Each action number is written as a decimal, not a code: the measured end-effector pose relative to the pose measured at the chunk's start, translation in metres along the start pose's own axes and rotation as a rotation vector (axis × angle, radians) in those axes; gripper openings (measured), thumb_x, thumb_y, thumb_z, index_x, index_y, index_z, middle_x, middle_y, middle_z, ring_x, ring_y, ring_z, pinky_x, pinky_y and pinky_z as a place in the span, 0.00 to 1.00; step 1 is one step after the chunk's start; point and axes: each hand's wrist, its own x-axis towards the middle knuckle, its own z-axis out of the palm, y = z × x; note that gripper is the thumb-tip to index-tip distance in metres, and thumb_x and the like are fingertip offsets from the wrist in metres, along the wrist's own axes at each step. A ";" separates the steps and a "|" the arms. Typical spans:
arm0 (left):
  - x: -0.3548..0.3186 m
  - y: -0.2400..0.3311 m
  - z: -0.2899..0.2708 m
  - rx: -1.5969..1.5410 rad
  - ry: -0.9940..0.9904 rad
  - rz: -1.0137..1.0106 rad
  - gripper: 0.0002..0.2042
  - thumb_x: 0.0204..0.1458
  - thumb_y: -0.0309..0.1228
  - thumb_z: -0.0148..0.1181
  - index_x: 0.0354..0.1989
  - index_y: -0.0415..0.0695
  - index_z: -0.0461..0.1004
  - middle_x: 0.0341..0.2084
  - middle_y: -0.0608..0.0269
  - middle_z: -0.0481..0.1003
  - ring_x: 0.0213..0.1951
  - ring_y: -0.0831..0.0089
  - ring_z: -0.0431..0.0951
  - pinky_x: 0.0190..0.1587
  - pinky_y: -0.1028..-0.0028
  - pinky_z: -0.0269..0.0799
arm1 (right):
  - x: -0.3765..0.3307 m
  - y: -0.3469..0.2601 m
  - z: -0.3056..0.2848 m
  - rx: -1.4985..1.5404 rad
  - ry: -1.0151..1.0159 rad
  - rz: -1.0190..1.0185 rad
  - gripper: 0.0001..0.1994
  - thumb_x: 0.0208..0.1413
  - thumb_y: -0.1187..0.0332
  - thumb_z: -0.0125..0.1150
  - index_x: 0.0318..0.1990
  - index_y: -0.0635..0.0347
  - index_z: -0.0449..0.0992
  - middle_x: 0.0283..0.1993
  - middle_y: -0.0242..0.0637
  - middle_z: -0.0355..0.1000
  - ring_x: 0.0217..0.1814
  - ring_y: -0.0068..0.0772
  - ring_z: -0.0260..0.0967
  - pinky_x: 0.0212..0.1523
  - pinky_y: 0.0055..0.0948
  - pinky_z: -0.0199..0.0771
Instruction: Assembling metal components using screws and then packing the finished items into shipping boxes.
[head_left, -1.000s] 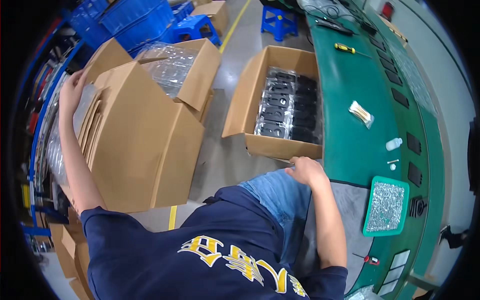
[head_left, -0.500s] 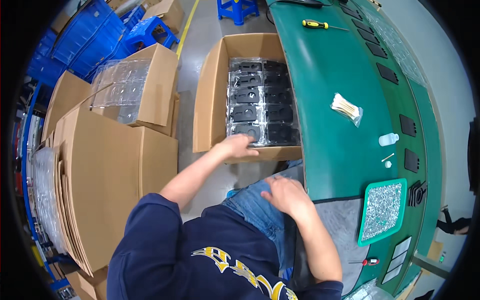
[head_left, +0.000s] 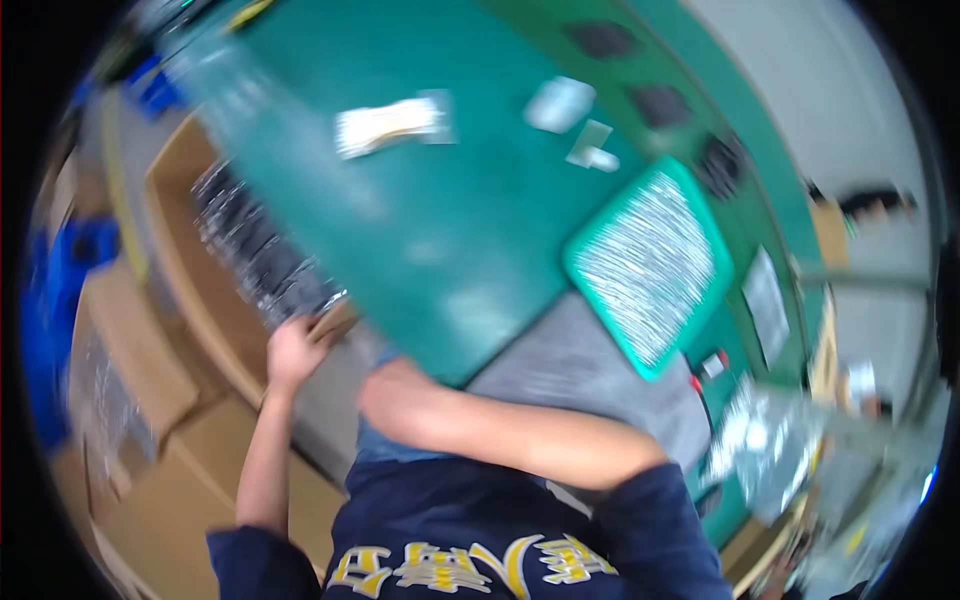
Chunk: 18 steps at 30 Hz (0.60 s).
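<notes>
The picture is smeared by head motion. My left hand point(head_left: 295, 350) reaches out to the near corner of an open cardboard box point(head_left: 190, 300), and its fingers curl over the rim there. Inside the box lie clear plastic trays of black parts point(head_left: 255, 250). My right hand point(head_left: 385, 395) rests low on my lap in blue jeans, just under the edge of the green table point(head_left: 440, 230); its fingers are hidden.
A green tray of small shiny parts point(head_left: 650, 265) sits on the table to the right, beside a grey mat point(head_left: 590, 370). White packets point(head_left: 385, 122) lie farther back. More cardboard boxes point(head_left: 150, 400) and blue crates point(head_left: 70, 260) stand on the floor at left.
The view has swung right and tilted over the table. My left hand has come back from the trays to the box's near corner. My right hand stays by my lap.
</notes>
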 end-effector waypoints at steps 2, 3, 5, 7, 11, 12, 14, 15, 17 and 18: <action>0.003 0.002 0.001 -0.015 -0.019 0.009 0.14 0.45 0.37 0.69 0.34 0.38 0.82 0.28 0.50 0.80 0.27 0.49 0.77 0.32 0.58 0.72 | 0.046 -0.054 0.005 -0.887 -0.708 0.252 0.06 0.46 0.72 0.60 0.21 0.60 0.81 0.24 0.45 0.77 0.19 0.45 0.66 0.25 0.43 0.67; 0.003 -0.013 0.006 -0.035 -0.011 0.023 0.14 0.45 0.37 0.68 0.32 0.38 0.81 0.27 0.49 0.79 0.27 0.48 0.76 0.32 0.58 0.72 | 0.053 -0.063 -0.003 -0.869 -0.718 0.277 0.06 0.45 0.71 0.62 0.22 0.61 0.81 0.24 0.46 0.77 0.19 0.45 0.64 0.25 0.43 0.66; 0.004 -0.017 0.018 -0.090 0.011 0.035 0.13 0.46 0.36 0.68 0.30 0.36 0.79 0.26 0.48 0.79 0.26 0.46 0.75 0.31 0.56 0.71 | 0.008 -0.001 0.006 0.173 -0.019 -0.097 0.06 0.44 0.70 0.63 0.22 0.62 0.82 0.23 0.47 0.77 0.19 0.45 0.64 0.26 0.44 0.67; 0.007 -0.031 0.027 -0.136 -0.012 0.016 0.14 0.46 0.36 0.68 0.31 0.35 0.79 0.27 0.48 0.79 0.28 0.48 0.77 0.33 0.56 0.72 | 0.008 -0.012 -0.022 0.298 0.131 -0.117 0.06 0.44 0.70 0.63 0.23 0.61 0.82 0.23 0.46 0.77 0.20 0.46 0.65 0.26 0.44 0.69; -0.031 0.139 -0.036 -0.034 0.233 -0.469 0.14 0.49 0.33 0.67 0.39 0.35 0.80 0.33 0.49 0.81 0.35 0.52 0.79 0.37 0.61 0.75 | -0.006 -0.040 -0.099 -0.414 0.156 -0.296 0.05 0.43 0.69 0.63 0.23 0.60 0.82 0.23 0.47 0.77 0.21 0.46 0.67 0.26 0.41 0.70; -0.027 0.188 -0.055 -0.008 0.320 -0.654 0.14 0.50 0.32 0.66 0.42 0.35 0.80 0.35 0.50 0.81 0.37 0.54 0.80 0.39 0.62 0.76 | -0.004 -0.044 -0.098 -0.323 0.214 -0.219 0.05 0.43 0.69 0.63 0.23 0.60 0.82 0.24 0.47 0.78 0.21 0.47 0.68 0.26 0.41 0.71; -0.040 0.261 -0.082 0.029 0.490 -1.037 0.16 0.51 0.29 0.66 0.48 0.35 0.81 0.40 0.51 0.83 0.42 0.57 0.82 0.42 0.65 0.78 | 0.001 -0.046 -0.088 -0.133 0.312 -0.075 0.05 0.43 0.69 0.63 0.24 0.59 0.82 0.25 0.46 0.78 0.22 0.47 0.69 0.27 0.41 0.72; -0.048 0.216 -0.077 0.039 0.493 -1.016 0.16 0.51 0.29 0.66 0.48 0.35 0.81 0.40 0.51 0.83 0.42 0.57 0.82 0.42 0.65 0.78 | -0.003 -0.043 -0.088 -0.031 0.365 0.011 0.05 0.44 0.68 0.63 0.24 0.59 0.82 0.25 0.46 0.78 0.23 0.48 0.70 0.27 0.41 0.73; -0.053 0.041 -0.048 -0.204 0.258 -0.280 0.14 0.58 0.26 0.60 0.51 0.36 0.80 0.48 0.52 0.81 0.50 0.63 0.80 0.49 0.68 0.77 | -0.052 -0.029 -0.134 0.075 0.405 -0.151 0.06 0.45 0.68 0.63 0.23 0.58 0.81 0.26 0.44 0.79 0.24 0.49 0.72 0.28 0.43 0.74; -0.052 0.060 -0.052 -0.206 0.248 -0.259 0.14 0.58 0.26 0.60 0.51 0.36 0.80 0.48 0.52 0.81 0.50 0.63 0.80 0.49 0.68 0.77 | -0.065 -0.015 -0.140 0.069 0.413 -0.131 0.06 0.45 0.68 0.63 0.23 0.58 0.81 0.26 0.44 0.79 0.24 0.49 0.72 0.28 0.43 0.74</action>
